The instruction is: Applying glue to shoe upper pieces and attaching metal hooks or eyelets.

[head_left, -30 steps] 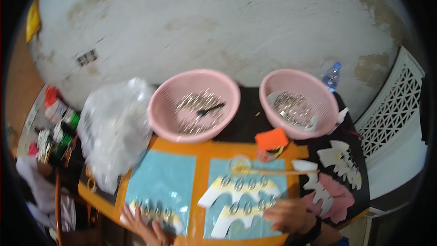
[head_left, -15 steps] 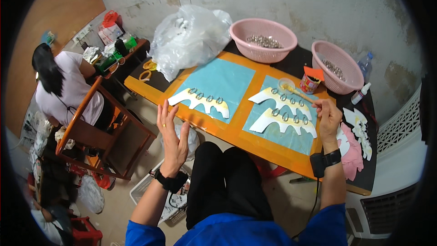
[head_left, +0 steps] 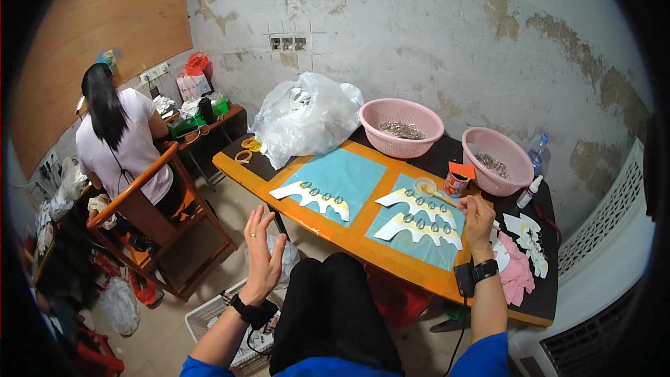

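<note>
My right hand [head_left: 478, 221] is closed round a thin wooden-handled brush [head_left: 448, 200] above the right side of the table. The brush's far end reaches to a small round clear dish [head_left: 425, 186] holding something yellowish. Just below it lie two white scalloped cutouts [head_left: 417, 230], smeared yellow and with metal rings in a row, on a light blue sheet. Another such cutout [head_left: 314, 200] rests on the left blue sheet [head_left: 349, 171]. My left hand [head_left: 262, 257] hangs in the air before the table's front edge, fingers apart, holding nothing.
Two pink baskets [head_left: 403, 141] of metal parts stand at the back, near a red can [head_left: 457, 180], a small white bottle [head_left: 530, 192] and a plastic bottle. A clear bag [head_left: 307, 115] sits back left. White cutouts and pink cloth [head_left: 515, 272] lie right. A person [head_left: 125, 132] sits left.
The view has tilted upward, showing more wall, so the table sits lower in the picture. Both hands keep nearly the same pose, and the right still holds the brush.
</note>
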Demonstrator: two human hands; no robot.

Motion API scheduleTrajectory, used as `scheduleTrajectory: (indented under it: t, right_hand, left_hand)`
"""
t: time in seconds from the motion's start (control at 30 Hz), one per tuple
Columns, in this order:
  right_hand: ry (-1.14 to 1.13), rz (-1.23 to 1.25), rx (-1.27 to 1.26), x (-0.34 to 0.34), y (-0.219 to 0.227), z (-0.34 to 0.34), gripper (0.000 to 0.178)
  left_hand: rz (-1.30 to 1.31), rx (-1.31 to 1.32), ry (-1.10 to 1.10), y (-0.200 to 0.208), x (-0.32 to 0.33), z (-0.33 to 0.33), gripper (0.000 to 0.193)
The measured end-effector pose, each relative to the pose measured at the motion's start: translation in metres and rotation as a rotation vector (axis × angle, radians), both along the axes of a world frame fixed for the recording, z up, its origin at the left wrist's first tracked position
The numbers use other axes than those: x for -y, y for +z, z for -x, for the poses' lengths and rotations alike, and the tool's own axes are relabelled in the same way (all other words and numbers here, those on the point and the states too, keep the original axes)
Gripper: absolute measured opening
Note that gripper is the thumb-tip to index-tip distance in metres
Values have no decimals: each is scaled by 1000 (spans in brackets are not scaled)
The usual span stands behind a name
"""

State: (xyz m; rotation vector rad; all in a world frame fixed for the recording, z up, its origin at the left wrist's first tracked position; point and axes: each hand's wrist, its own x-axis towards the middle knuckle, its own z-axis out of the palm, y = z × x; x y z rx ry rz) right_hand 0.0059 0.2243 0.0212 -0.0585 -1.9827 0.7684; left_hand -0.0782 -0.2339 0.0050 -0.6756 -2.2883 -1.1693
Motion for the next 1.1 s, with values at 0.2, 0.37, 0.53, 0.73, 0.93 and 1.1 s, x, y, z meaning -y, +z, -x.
scheduleTrajectory:
  t: [0.2,0.37,0.53,0.73,0.93,1.1]
  right_hand:
    - [29,13,4,7,0,6,34]
    - [13,23,9,4,9,7,33]
    - [17,76,11,0,2,10,27]
    - [-102,63,35,-2,7,-3,27]
    - [-181,225,87,1,3,-3,25]
    - [-170,280,133,-10,-12,1,28]
  left_hand:
    - [34,23,-1,-4,15,-1,46]
    - [81,-2,-41,8,13,10,46]
    - [102,-11,-63,-4,7,41,48]
    - [69,-115,-240,-7,-60,38,52]
    - [105,-191,-626,-16,-153,48,55]
    - [189,-21,-671,-12,-161,56,63]
